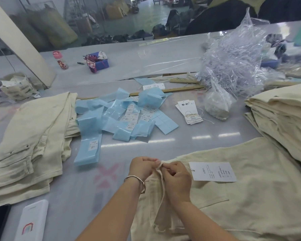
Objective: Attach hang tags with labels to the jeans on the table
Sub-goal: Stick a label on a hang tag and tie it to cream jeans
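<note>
Cream folded jeans at table left edge; blue label strips, one printed "11028", mid-table; left hand and right hand pinching waistband of near-edge jeans; white hang tag, text unreadable, lying beside; tag bundle; jeans stack at right edge.

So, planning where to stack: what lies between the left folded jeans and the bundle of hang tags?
Head view: a heap of blue label strips on the table.
</note>
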Available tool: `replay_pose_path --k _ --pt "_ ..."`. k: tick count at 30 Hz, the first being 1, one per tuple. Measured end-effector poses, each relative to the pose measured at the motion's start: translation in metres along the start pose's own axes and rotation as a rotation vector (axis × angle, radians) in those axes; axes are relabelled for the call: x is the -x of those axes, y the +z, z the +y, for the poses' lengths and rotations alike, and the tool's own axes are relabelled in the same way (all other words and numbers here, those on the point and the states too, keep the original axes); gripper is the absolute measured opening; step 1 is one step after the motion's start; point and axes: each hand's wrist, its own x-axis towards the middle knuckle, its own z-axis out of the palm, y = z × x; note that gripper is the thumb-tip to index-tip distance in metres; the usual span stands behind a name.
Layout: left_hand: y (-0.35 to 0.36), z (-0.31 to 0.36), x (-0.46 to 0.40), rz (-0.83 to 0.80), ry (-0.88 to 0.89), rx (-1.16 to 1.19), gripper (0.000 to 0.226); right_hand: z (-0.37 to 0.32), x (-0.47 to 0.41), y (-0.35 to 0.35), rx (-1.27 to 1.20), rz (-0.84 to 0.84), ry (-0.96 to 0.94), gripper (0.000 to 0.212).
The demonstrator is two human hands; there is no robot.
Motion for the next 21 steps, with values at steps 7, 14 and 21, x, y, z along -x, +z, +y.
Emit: replay_pose_path --k 7,14,21 --pt "0.008 0.010 0.003 0.031 0.332 -0.045 0.007 0.025 -0.059 -0.084 0.776 -0.289 -0.158 0.058" --pt "0.032 0.005 0.018 -0.039 0.559 -0.261 0.019 0.014 -0.089 -0.098 0.900 -0.492 -0.426 0.023" --pt "0.034 -0.006 0.027 -0.001 0.595 -0.301 0.024 0.020 -0.067 -0.112 0.749 -0.412 -0.746 0.009"
